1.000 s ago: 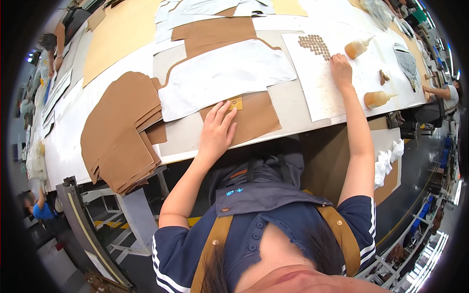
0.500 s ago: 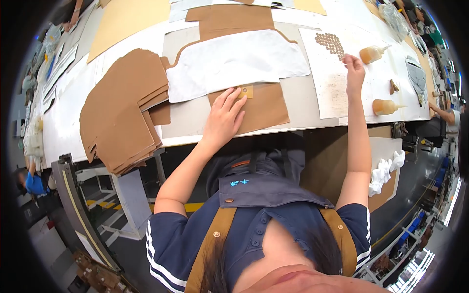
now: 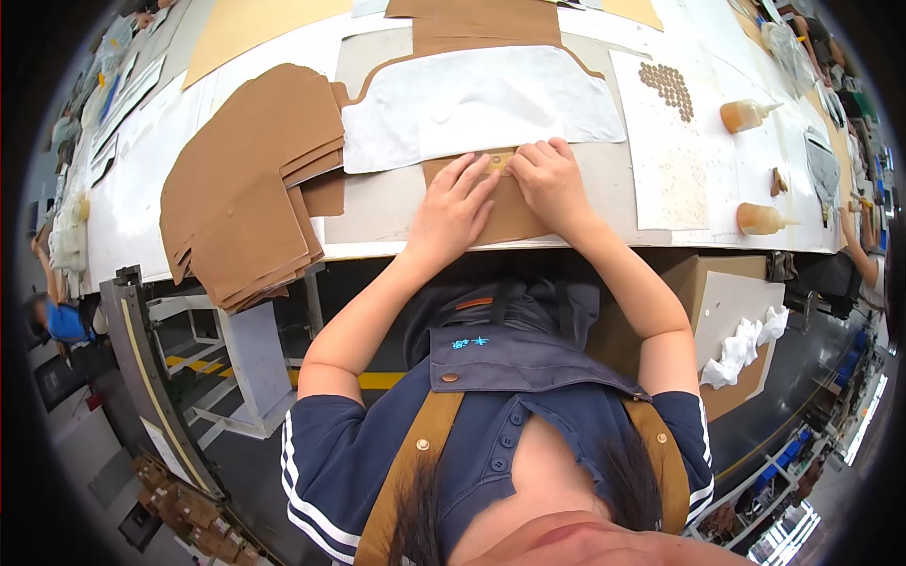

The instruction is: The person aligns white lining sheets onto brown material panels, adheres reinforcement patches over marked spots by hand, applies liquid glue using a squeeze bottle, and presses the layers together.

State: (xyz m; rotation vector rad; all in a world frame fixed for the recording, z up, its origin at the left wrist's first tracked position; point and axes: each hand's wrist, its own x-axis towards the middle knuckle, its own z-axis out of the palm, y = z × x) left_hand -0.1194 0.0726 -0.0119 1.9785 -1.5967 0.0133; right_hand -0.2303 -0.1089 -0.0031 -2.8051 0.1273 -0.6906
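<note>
My left hand [image 3: 453, 206] lies with outstretched fingers on a brown leather-like piece [image 3: 510, 215], fingertips at the left end of a small yellowish plate [image 3: 500, 162] with a round hole or disc in it. At the plate's right end, my right hand [image 3: 552, 187] has its fingers pinched together; whatever is between them is hidden. Just beyond both hands, a larger brown piece with a white backing [image 3: 486, 99] is laid out, partly over the grey board. To the right, small brown discs [image 3: 667, 90] are grouped on a stained white sheet [image 3: 651, 189].
A stack of brown cut pieces [image 3: 250, 179] stands at the left, overhanging the table's front edge. Two bottles of amber liquid, a far one [image 3: 743, 117] and a near one [image 3: 760, 219], lie at the right. Below hangs a board with crumpled white tissue [image 3: 746, 349].
My right hand has moved left from the group of discs to the yellowish plate beside my left hand. The left hand remains at the plate, and the view has shifted slightly.
</note>
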